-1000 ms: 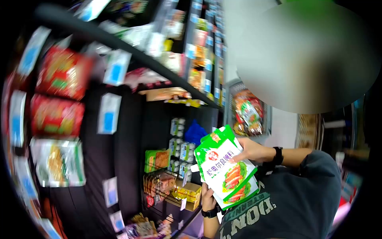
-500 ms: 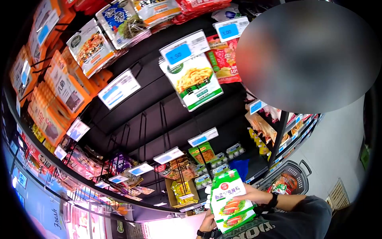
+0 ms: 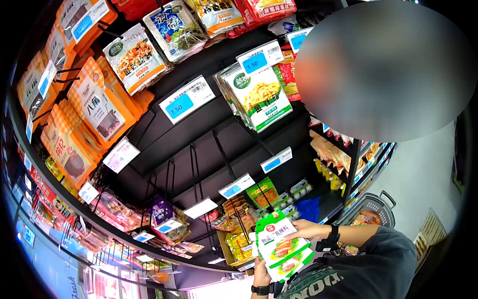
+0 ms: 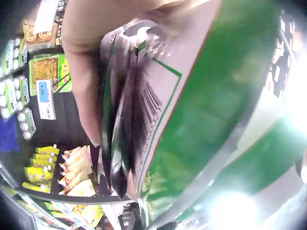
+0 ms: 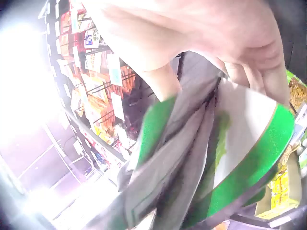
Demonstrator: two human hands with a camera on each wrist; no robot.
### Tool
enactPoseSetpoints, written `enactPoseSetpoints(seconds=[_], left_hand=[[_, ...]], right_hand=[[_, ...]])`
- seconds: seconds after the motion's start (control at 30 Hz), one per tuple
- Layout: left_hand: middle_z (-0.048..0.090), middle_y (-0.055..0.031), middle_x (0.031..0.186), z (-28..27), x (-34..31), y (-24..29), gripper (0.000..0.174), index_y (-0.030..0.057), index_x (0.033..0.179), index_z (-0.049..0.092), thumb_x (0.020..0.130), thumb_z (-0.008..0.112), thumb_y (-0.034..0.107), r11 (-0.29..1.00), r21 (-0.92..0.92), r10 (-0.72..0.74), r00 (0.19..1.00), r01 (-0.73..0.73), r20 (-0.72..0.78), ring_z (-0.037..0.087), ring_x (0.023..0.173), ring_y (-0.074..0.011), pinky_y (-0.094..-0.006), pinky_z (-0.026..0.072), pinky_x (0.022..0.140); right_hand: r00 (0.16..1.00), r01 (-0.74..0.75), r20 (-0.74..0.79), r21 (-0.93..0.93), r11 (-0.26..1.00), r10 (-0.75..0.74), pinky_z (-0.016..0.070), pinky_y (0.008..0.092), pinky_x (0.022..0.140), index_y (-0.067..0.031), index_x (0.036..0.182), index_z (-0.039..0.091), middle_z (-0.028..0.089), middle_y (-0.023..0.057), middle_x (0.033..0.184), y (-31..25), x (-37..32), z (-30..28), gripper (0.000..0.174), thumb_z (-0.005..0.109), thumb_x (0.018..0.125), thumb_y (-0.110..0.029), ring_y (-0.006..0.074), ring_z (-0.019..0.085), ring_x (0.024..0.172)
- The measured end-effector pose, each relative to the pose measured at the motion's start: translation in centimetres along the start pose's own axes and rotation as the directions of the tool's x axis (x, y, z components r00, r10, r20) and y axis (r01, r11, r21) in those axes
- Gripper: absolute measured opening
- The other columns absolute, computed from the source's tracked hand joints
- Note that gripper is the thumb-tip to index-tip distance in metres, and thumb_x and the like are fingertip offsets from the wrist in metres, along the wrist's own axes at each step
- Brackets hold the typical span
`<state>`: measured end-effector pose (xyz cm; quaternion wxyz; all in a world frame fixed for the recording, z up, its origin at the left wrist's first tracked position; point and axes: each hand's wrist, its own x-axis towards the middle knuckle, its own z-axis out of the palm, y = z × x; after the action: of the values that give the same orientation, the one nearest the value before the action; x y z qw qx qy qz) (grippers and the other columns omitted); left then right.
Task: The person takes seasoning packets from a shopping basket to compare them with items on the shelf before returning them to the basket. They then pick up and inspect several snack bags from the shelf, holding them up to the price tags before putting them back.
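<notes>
Several white-and-green marinade pouches, with pictures of cooked meat on lettuce, are fanned over one another in front of the chest. My right hand grips them at the upper right, thumb lying across the front pouch. Lower down, my left hand holds the opposite side, partly covered by the pouches. In the left wrist view, that hand's fingers curl beside the stacked pouch edges. The right wrist view has the right hand over the pouches, whose creased silvery sides show.
A dark shelf wall with hooks fills the left and middle. Enoki packs and orange spice bags hang there. Below stand a carton of yellow packets and a green noodle-like pack. A grey basket with goods stands at right.
The head view has swung toward the shelf wall, then shifted slightly, bringing price tags into focus. Both hands keep hold of the marinade pouches, which stay before the chest.
</notes>
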<state>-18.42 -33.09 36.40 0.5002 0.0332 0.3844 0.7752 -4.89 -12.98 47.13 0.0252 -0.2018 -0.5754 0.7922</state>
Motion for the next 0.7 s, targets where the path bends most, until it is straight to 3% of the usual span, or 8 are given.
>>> enactPoseSetpoints(seconds=[0.07,0.17,0.3,0.33,0.5,0.57,0.6,0.7], left_hand=[[0.053,-0.0168,0.115,-0.4,0.6,0.7,0.041,-0.0024,0.122,0.038,0.081,0.044,-0.004,1.0,0.013,-0.008,1.0,0.007,0.013,0.057,0.1,-0.0271,-0.0382,0.0485,0.086],[0.055,-0.0157,0.113,-1.0,1.5,1.3,0.043,-0.002,0.122,0.037,0.08,0.046,-0.005,1.0,0.023,0.005,1.0,-0.005,0.007,0.058,0.098,-0.0268,-0.0373,0.0496,0.084],[0.055,-0.0147,0.111,2.1,1.4,2.4,0.045,-0.003,0.122,0.037,0.079,0.048,-0.007,0.99,0.113,0.088,0.996,-0.089,0.022,0.058,0.097,-0.0246,-0.0352,0.0491,0.083],[0.055,-0.0141,0.11,3.6,0.9,2.8,0.046,-0.0033,0.122,0.037,0.078,0.049,-0.008,0.984,0.15,0.096,0.995,-0.097,0.013,0.058,0.096,-0.0236,-0.0341,0.0489,0.082],[0.057,-0.0124,0.107,5.6,0.5,2.4,0.046,-0.0034,0.118,0.042,0.074,0.055,-0.008,0.965,0.232,0.106,0.991,-0.124,0.085,0.059,0.093,-0.0207,-0.0299,0.0482,0.079],[0.058,-0.0122,0.105,5.4,0.6,2.5,0.046,-0.0033,0.116,0.044,0.073,0.056,-0.009,0.945,0.313,0.07,0.994,-0.095,0.088,0.059,0.091,-0.0197,-0.029,0.0481,0.079],[0.058,-0.0118,0.103,5.3,0.4,2.7,0.047,-0.0029,0.116,0.043,0.072,0.059,-0.009,0.955,0.284,0.064,0.993,-0.088,0.095,0.059,0.089,-0.0192,-0.0286,0.0484,0.078],[0.058,-0.0117,0.102,2.8,0.8,1.4,0.048,-0.0025,0.116,0.043,0.072,0.062,-0.008,0.971,0.236,0.038,0.998,-0.049,0.047,0.059,0.089,-0.0196,-0.0295,0.0488,0.077]], right_hand=[[0.997,-0.073,-0.053,-0.194,0.978,0.064,0.0497,0.0243,0.071,0.0027,0.109,0.057,0.063,0.0079,0.098,0.7,0.1,-0.9,0.043,0.069,0.078,-0.025,0.0125,0.061,0.085],[0.97,-0.178,-0.212,-0.266,0.947,0.122,0.0493,0.0225,0.062,0.0017,0.107,0.059,0.065,0.0071,0.092,1.0,-0.9,-0.8,0.041,0.069,0.078,-0.026,0.0103,0.061,0.079],[0.943,0.003,-0.303,-0.408,0.913,-0.139,0.0463,0.0233,0.054,0.0002,0.093,0.061,0.062,0.0044,0.077,3.1,-0.7,-0.9,0.037,0.069,0.077,-0.032,0.0092,0.057,0.066],[0.934,-0.03,-0.328,-0.472,0.881,-0.144,0.0439,0.0226,0.056,0.0001,0.093,0.057,0.059,0.0045,0.078,3.2,-0.5,-0.9,0.041,0.069,0.077,-0.036,0.0095,0.054,0.069],[0.944,0.008,-0.31,-0.329,0.944,-0.116,0.0441,0.0223,0.065,0.0005,0.107,0.047,0.059,0.006,0.091,2.2,-1.2,-0.9,0.061,0.073,0.071,-0.041,0.0118,0.056,0.078],[0.96,0.011,-0.278,-0.132,0.991,-0.048,0.0441,0.0233,0.073,0.0013,0.103,0.049,0.058,0.0104,0.097,2.5,-1.2,-1.6,0.046,0.073,0.074,-0.025,0.0109,0.054,0.09],[0.955,0.08,-0.281,-0.065,0.995,-0.095,0.0456,0.0239,0.074,0.001,0.101,0.049,0.059,0.012,0.097,2.9,-1.0,-1.6,0.043,0.075,0.071,-0.016,0.0125,0.056,0.09],[0.9,0.129,-0.401,-0.127,0.984,-0.169,0.0473,0.025,0.072,0.0014,0.101,0.048,0.061,0.0108,0.093,3.8,-0.9,-1.4,0.043,0.075,0.07,-0.011,0.0132,0.059,0.084]])
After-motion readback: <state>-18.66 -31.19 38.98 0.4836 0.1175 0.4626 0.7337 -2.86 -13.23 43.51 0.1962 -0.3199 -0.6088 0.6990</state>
